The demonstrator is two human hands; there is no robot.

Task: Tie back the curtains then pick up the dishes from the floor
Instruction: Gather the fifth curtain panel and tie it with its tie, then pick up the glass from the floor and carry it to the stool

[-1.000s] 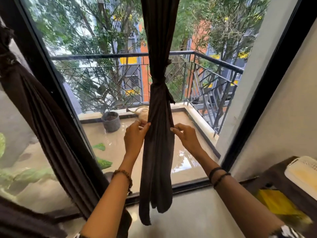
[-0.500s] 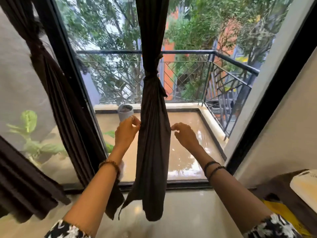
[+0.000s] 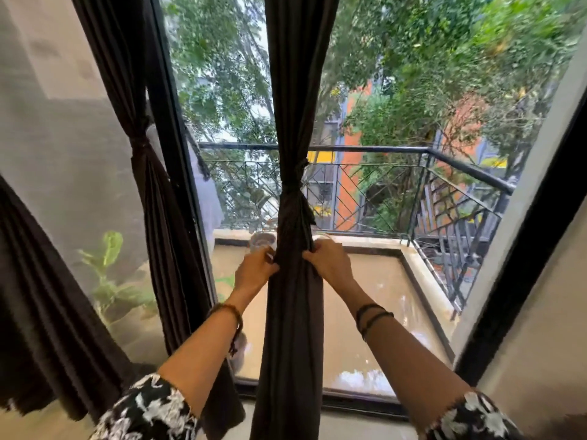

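A dark brown curtain (image 3: 293, 312) hangs down the middle of the window, gathered by a knotted tie (image 3: 293, 185) at rail height. My left hand (image 3: 254, 274) pinches the curtain's left edge just below the knot. My right hand (image 3: 330, 265) grips the right edge at the same height. A second dark curtain (image 3: 152, 201) hangs tied at the left by the window frame. No dishes are in view.
A third dark curtain (image 3: 41, 312) fills the lower left corner. Behind the glass lies a wet balcony floor (image 3: 374, 312) with a black railing (image 3: 413, 150) and a small pot (image 3: 262, 241). A black window frame (image 3: 524, 249) and a wall close off the right.
Both hands have moved up and inward and now hold the middle curtain's edges; the right hand was apart from it. The view has tilted up, and the table at right is out of view.
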